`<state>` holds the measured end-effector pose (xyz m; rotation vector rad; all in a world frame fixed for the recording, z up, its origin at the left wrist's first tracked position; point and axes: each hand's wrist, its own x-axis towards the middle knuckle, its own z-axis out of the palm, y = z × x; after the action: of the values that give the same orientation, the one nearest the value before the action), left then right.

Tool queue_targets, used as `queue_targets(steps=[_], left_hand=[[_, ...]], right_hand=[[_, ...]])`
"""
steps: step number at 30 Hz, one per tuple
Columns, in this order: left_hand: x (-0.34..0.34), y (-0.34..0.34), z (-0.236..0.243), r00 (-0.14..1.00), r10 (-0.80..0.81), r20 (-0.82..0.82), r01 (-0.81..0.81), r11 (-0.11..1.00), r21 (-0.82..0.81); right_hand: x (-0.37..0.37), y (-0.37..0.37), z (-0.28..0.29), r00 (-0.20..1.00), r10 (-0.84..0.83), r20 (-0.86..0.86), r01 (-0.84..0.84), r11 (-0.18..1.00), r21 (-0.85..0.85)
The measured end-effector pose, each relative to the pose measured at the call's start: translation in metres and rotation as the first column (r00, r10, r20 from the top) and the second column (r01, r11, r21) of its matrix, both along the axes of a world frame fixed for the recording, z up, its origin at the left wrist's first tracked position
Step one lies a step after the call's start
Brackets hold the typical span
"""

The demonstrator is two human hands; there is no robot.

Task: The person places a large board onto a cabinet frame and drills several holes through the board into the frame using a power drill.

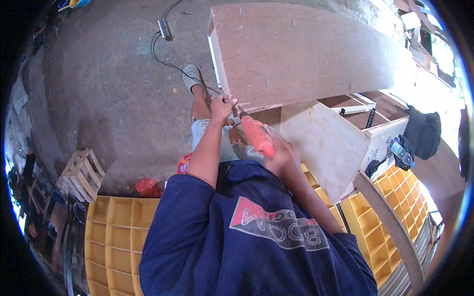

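Note:
My right hand [282, 157] is wrapped around the grip of a red power drill [257, 134]. The drill points up and left, its tip close to the near left corner of a large plywood panel [311, 49]. Right beside that tip, my left hand [220, 107] is closed in a pinch at the panel's corner. Whatever its fingers hold is too small to make out. The panel is the upper face of a box-like wooden piece with a white edge on its left side.
A pale cabinet [326, 138] with open compartments stands to the right, a black bag [423, 132] and a plastic bottle [401, 152] by it. Yellow gridded racks [118, 237] lie low on both sides. A power strip [164, 29] and cable cross the floor near my foot. A wooden crate [83, 173] sits left.

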<state>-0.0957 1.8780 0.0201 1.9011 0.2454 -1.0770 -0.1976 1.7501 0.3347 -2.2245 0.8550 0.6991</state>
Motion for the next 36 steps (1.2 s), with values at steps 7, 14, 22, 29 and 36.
queue_targets(steps=[7, 14, 22, 29, 36], left_hand=[[0.0, 0.0, 0.001, 0.996, 0.016, -0.082, -0.019, 0.999, -0.038], [0.011, 0.002, 0.029, 0.993, -0.112, -0.034, 0.109, 0.992, -0.061], [0.021, -0.009, 0.051, 0.94, -0.316, 0.13, 0.317, 0.948, 0.014], [0.073, -0.051, 0.062, 0.727, -0.187, 0.661, 0.138, 0.982, 0.126], [0.147, -0.178, 0.031, 0.262, -0.442, 0.858, 0.608, 0.766, 0.209]], right_hand=[[0.017, -0.005, 0.003, 0.979, 0.059, -0.197, -0.06, 0.998, 0.001], [-0.016, -0.001, 0.005, 0.983, -0.186, 0.011, 0.184, 0.978, 0.094], [-0.062, -0.024, 0.017, 0.761, -0.623, 0.181, 0.588, 0.78, 0.212], [-0.082, -0.017, 0.014, 0.467, -0.871, 0.151, 0.805, 0.49, 0.334], [-0.086, -0.016, 0.015, 0.428, -0.901, 0.076, 0.821, 0.423, 0.384]])
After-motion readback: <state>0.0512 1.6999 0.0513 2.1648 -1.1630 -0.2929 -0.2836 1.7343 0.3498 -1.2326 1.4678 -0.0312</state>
